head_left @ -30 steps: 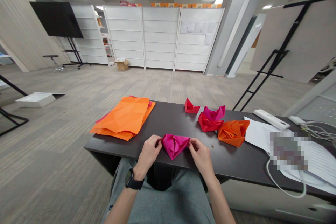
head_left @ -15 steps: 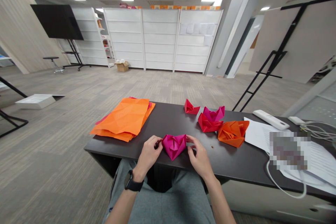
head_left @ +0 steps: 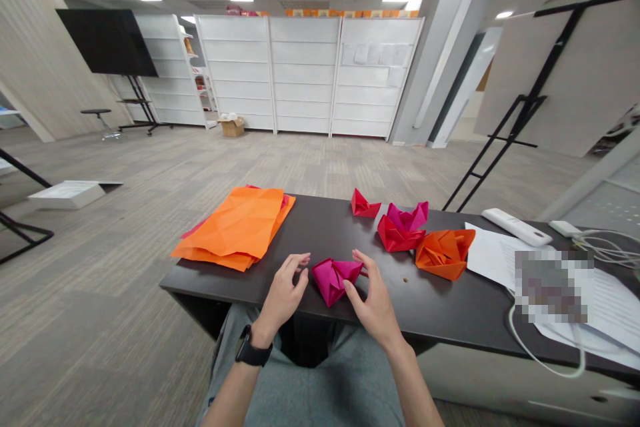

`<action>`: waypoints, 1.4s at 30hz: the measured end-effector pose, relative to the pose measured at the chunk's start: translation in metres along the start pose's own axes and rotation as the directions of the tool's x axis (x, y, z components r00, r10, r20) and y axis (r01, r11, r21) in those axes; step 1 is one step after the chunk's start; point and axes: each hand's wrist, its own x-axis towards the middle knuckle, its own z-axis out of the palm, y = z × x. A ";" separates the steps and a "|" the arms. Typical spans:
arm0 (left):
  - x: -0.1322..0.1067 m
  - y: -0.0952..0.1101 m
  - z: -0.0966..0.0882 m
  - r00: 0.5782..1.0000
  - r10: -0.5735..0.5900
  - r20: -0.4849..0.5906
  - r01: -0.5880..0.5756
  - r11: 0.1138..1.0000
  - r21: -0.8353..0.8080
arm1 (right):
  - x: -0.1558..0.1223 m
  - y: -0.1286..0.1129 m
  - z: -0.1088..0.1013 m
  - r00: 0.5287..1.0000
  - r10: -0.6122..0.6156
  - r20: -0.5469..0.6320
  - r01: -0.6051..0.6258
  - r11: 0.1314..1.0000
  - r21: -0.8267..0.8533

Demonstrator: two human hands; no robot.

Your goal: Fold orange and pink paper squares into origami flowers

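A folded magenta paper piece (head_left: 334,278) lies on the dark table (head_left: 320,233) near its front edge. My left hand (head_left: 283,293) is just left of it, fingers stretched out and apart, holding nothing. My right hand (head_left: 373,300) sits at its right side, fingers spread, with the thumb and fingertips touching the paper's edge. A black watch is on my left wrist.
A stack of orange and pink sheets (head_left: 237,223) lies at the table's left. Folded paper pieces in red (head_left: 364,204), magenta (head_left: 407,216), red (head_left: 397,236) and orange (head_left: 444,252) stand at the back right. White papers (head_left: 493,253), a white remote (head_left: 517,227) and cables lie further right.
Both hands were pinching the magenta piece's corners; now the fingers have opened and the left hand has let go. The piece has turned slightly.
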 end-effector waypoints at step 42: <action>0.000 -0.004 0.005 0.993 0.004 0.114 -0.011 0.998 0.065 | -0.002 0.023 0.014 0.988 0.143 -0.054 -0.138 0.987 0.087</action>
